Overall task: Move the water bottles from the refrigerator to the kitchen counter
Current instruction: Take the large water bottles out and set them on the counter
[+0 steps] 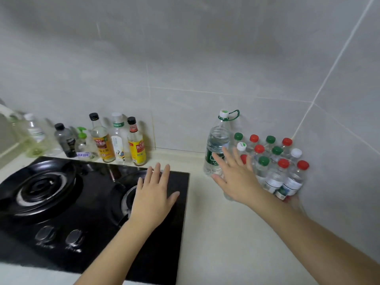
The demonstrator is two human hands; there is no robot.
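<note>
Standing right of the hob [92,212], on the counter [205,233]: large water bottle [218,145], cluster of small water bottles [275,161]. Fingers spread, empty: left hand [154,194] over hob, right hand [236,177] right of it. No refrigerator in view; remainder unknown.

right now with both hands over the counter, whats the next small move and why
Probably draw the right hand back, clear of the large water bottle. That bottle stands upright on the counter beside the cluster of small water bottles. The right hand's fingers are spread, the left hand is open over the gas stove, and neither holds anything, so this placement looks done.
</note>
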